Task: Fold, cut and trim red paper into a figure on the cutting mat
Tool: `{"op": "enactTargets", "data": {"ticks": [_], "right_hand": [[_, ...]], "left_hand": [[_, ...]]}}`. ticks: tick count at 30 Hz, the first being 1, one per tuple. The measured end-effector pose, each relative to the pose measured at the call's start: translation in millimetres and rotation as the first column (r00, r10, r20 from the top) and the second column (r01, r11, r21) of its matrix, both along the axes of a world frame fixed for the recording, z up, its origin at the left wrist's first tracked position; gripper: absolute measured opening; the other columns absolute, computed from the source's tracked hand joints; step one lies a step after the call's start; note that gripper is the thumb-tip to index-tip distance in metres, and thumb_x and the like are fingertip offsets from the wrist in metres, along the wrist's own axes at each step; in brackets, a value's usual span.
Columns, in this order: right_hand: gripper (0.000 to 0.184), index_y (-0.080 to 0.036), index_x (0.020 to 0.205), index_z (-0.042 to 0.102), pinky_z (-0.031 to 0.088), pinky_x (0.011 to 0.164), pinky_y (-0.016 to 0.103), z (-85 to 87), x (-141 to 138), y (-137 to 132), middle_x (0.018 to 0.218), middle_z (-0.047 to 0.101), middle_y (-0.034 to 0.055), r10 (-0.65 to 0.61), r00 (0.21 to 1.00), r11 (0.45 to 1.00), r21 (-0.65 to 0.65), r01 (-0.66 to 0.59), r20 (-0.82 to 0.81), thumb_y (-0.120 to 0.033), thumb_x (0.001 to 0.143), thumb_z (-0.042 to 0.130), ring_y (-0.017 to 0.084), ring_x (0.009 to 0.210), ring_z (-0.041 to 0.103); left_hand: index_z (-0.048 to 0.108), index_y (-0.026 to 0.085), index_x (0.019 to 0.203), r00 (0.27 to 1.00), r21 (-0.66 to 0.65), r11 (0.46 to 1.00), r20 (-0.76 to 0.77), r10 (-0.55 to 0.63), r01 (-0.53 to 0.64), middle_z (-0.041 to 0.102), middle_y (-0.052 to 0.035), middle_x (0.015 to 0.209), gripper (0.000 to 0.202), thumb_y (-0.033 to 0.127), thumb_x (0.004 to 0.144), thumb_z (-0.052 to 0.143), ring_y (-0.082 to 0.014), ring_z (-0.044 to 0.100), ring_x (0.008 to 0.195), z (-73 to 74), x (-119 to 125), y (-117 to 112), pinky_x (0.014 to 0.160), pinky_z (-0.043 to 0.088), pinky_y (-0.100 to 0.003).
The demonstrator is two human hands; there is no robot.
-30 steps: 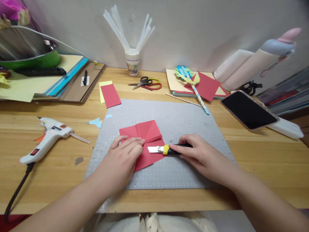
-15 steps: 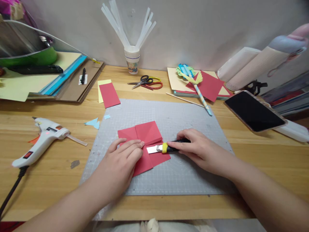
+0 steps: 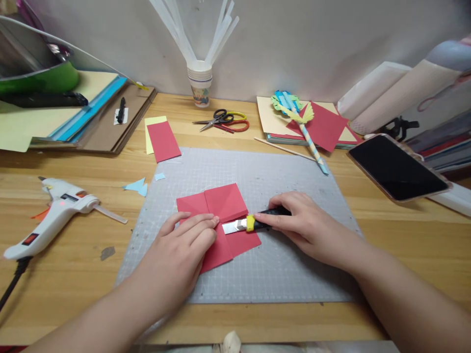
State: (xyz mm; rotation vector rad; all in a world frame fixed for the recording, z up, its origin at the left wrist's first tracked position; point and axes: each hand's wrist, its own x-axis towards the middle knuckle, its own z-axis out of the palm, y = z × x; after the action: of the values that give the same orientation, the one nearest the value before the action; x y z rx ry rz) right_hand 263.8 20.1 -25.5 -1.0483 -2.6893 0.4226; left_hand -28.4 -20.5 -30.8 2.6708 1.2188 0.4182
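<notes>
A folded sheet of red paper (image 3: 225, 203) lies on the grey cutting mat (image 3: 279, 274), its flaps meeting near the middle. My left hand (image 3: 187, 240) rests on the paper's left part, fingers stretched out and pressing it down. In my right hand (image 3: 300, 220) is a utility knife (image 3: 265, 219) with a black handle and a yellow collar. The knife lies almost level, its blade pointing left over the paper along a slit or flap edge, close to my left fingertips. My left palm covers part of the paper.
A glue gun (image 3: 68, 211) lies at the left beside blue paper scraps (image 3: 136, 186). Behind the mat are red paper (image 3: 164, 141), scissors (image 3: 221, 117) and a paper cup (image 3: 200, 83) holding glue sticks. A paper flower (image 3: 301, 122) and phone (image 3: 399, 166) are at the right.
The camera view has shifted slightly. Both hands, the red paper and the knife keep nearly the same places relative to each other.
</notes>
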Motion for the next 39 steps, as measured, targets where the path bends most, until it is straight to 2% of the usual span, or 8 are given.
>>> {"op": "enactTargets", "data": {"ticks": [5,10,15,19,22,28,34,39], "right_hand": [[0.042,-0.038,0.129,0.06,0.043,0.087,0.044,5.4,22,3,0.109,0.059,0.0092,-0.03,0.999,0.998,-0.048,0.031,0.019,-0.018,0.098,0.04,0.024,0.099,0.055],[0.034,-0.038,0.127,0.062,0.049,0.083,0.035,19.9,69,8,0.11,0.06,0.0056,-0.145,0.984,0.949,-0.297,0.109,-0.101,-0.034,0.094,0.053,0.022,0.1,0.06],[0.039,-0.029,0.129,0.062,0.048,0.084,0.042,-2.0,80,17,0.103,0.055,0.0086,-0.489,0.863,0.869,0.01,0.494,-0.124,-0.038,0.092,0.054,0.025,0.093,0.058],[0.038,-0.027,0.127,0.063,0.048,0.084,0.047,-25.9,70,26,0.099,0.054,0.0091,-0.527,0.848,0.833,0.168,0.528,-0.054,-0.033,0.091,0.051,0.026,0.09,0.057],[0.039,-0.026,0.127,0.063,0.044,0.088,0.055,-21.0,51,17,0.112,0.055,0.0133,-0.586,0.809,0.762,0.312,0.568,-0.043,-0.037,0.089,0.056,0.033,0.101,0.055],[0.035,-0.025,0.128,0.059,0.047,0.093,0.046,12.9,-31,-43,0.121,0.057,0.0131,-0.195,0.973,0.979,0.033,0.201,-0.119,-0.027,0.094,0.052,0.027,0.111,0.055],[0.051,-0.015,0.136,0.05,0.046,0.086,0.046,-0.6,-87,-64,0.126,0.058,0.0169,-0.086,0.996,0.984,0.157,0.089,-0.029,-0.034,0.09,0.059,0.029,0.105,0.054],[0.028,-0.014,0.111,0.065,0.04,0.067,0.037,-12.5,-89,-53,0.087,0.069,0.0101,0.078,0.996,0.931,0.361,-0.058,-0.042,-0.012,0.093,0.043,0.021,0.074,0.057]], "left_hand": [[0.053,0.022,0.097,0.999,-0.033,0.999,0.031,0.022,-0.021,0.068,-0.0029,0.123,0.025,0.003,0.087,0.039,-0.0165,0.06,0.117,-1.4,-2,-1,0.102,0.026,-0.037],[0.052,0.023,0.102,0.998,-0.053,0.998,0.06,0.028,-0.025,0.067,-0.0024,0.124,0.023,0.007,0.089,0.042,-0.0177,0.057,0.119,-1.4,-2,0,0.102,0.025,-0.04],[0.054,0.024,0.1,0.987,-0.028,0.992,0.099,0.129,-0.127,0.066,-0.0022,0.122,0.02,0.011,0.09,0.042,-0.0213,0.057,0.116,2.1,-4,2,0.098,0.028,-0.043],[0.058,0.024,0.095,0.942,-0.006,0.95,0.128,0.309,-0.311,0.069,-0.003,0.102,0.014,0.02,0.089,0.046,-0.0247,0.06,0.103,6.1,-12,6,0.092,0.032,-0.045],[0.061,0.024,0.097,0.919,-0.054,0.925,0.103,0.38,-0.377,0.069,-0.0033,0.1,0.017,0.029,0.09,0.046,-0.0269,0.061,0.099,6.7,-21,8,0.09,0.034,-0.048],[0.062,0.029,0.119,0.939,-0.087,0.936,0.013,0.344,-0.342,0.059,-0.0049,0.137,0.036,0.034,0.096,0.034,-0.0299,0.05,0.126,-4.5,-34,16,0.102,0.026,-0.055],[0.059,0.027,0.123,0.923,-0.122,0.919,0.046,0.382,-0.374,0.06,-0.0054,0.135,0.039,0.031,0.096,0.032,-0.0265,0.051,0.127,-8.5,-31,27,0.104,0.027,-0.053],[0.059,0.026,0.12,0.901,-0.138,0.902,0.096,0.423,-0.409,0.064,-0.0067,0.127,0.037,0.027,0.094,0.033,-0.0265,0.053,0.122,-8.1,-27,26,0.102,0.03,-0.052]]}}
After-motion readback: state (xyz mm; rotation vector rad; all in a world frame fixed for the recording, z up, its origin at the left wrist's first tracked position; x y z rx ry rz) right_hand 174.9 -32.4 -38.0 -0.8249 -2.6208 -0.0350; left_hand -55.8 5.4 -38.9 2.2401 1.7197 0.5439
